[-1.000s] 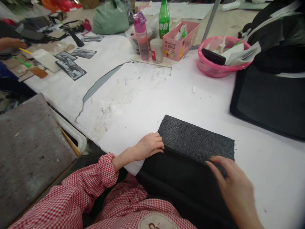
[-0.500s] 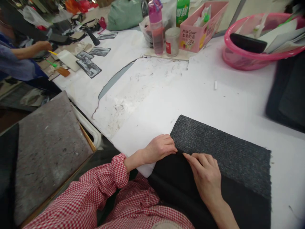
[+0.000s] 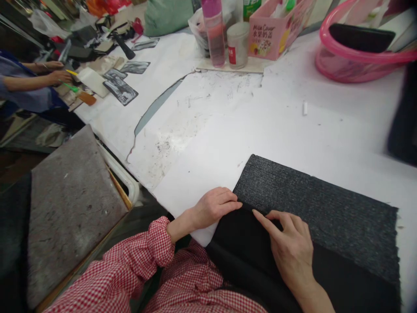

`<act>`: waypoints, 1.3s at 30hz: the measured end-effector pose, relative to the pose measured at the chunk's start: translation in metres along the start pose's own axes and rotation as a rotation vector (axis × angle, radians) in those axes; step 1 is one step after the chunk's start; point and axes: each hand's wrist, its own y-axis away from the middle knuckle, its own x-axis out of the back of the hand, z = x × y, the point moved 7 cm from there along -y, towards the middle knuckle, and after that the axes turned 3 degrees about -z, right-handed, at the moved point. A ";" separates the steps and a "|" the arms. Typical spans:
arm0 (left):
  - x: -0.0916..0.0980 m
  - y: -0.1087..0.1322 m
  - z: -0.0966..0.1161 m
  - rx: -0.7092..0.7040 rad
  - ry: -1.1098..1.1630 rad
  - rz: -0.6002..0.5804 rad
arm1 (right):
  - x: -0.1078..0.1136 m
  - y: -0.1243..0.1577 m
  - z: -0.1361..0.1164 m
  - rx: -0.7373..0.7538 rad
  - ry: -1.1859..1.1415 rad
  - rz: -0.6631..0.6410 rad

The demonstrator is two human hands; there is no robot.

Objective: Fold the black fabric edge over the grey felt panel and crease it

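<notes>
Touching the black cloth at the near right of the bench, along the near side of the dark grey fabric, with the left hand curled and the right hand half spread. Cannot tell whether pinching or only pressing. Working well apart from the far-right pink basin.
</notes>
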 end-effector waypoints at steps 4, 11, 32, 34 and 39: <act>0.000 0.002 0.001 -0.034 -0.017 -0.008 | 0.000 -0.001 -0.002 0.023 0.019 0.014; -0.001 0.003 0.000 -0.047 -0.039 -0.025 | -0.003 0.000 -0.003 0.041 0.031 0.003; -0.002 0.007 -0.001 -0.083 -0.063 -0.043 | -0.006 -0.001 -0.004 0.044 0.057 -0.023; -0.002 0.007 0.000 -0.090 -0.074 -0.042 | -0.006 0.000 -0.004 0.037 0.056 -0.024; -0.002 0.006 0.001 -0.091 -0.094 -0.034 | -0.008 0.001 -0.003 0.028 0.057 -0.044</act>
